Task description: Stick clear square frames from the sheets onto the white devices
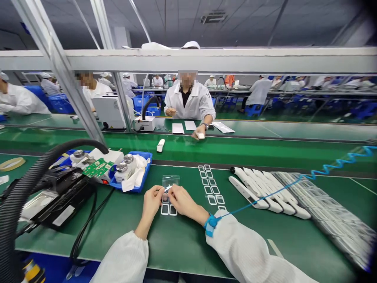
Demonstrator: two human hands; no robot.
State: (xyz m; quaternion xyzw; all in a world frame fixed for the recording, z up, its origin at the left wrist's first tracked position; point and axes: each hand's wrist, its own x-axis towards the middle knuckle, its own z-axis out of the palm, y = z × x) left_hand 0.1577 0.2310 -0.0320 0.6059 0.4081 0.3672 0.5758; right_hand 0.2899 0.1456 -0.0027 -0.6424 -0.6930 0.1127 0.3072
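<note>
My left hand (153,201) and my right hand (182,200) meet over the green mat, fingertips pinched together on a small clear piece above a short strip of white rectangular frames (168,209). A small clear plastic bag (171,181) lies just beyond my fingers. A longer strip of the same white frames (209,183) runs to the right. A blue wrist strap (210,225) sits on my right wrist, its blue cord trailing right.
A row of white handheld casings (265,190) and a stack of clear trays (326,212) lie to the right. A blue bin (134,172) with metal-capped jars, a green circuit board (97,168), a black fixture (61,196) and a hose (26,184) stand left. A person in white works across the conveyor (235,146).
</note>
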